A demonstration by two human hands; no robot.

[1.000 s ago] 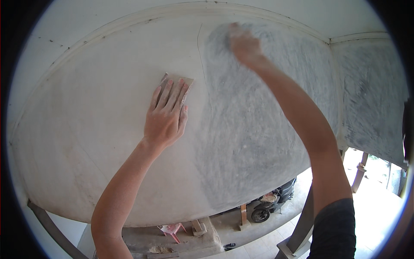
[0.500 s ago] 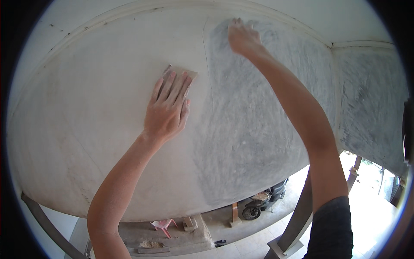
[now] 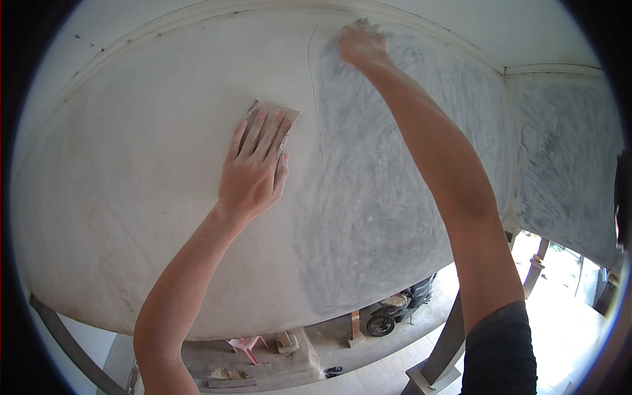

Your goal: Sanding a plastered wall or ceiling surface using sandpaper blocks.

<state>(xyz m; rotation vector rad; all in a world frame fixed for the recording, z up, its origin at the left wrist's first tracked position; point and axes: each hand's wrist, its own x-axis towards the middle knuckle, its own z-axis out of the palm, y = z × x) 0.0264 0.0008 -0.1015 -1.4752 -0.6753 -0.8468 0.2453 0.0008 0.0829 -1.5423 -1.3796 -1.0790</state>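
Observation:
My left hand (image 3: 253,168) lies against the pale wall (image 3: 164,151) with its fingers stretched flat over a dusty sheet of sandpaper (image 3: 288,114). The sheet's edges stick out past the fingertips and along the index finger, held between palm and wall. High up, near the top of the grey-smeared wall patch (image 3: 388,184), my right hand (image 3: 363,45) is closed, knuckles toward the moulding. Whatever it holds is hidden behind the fingers. A thin crack (image 3: 312,72) runs down the wall between the two hands.
A moulding (image 3: 434,26) borders the wall's top under the ceiling. Another grey-smeared wall (image 3: 566,151) meets it at right. Far below are a pink plastic stool (image 3: 246,347), a motorbike (image 3: 401,306), shoes (image 3: 334,371) and a grey post (image 3: 438,355) with railing.
My right hand has moved a little up and to the left along the wall, its forearm following. My left hand stays in place on the sandpaper.

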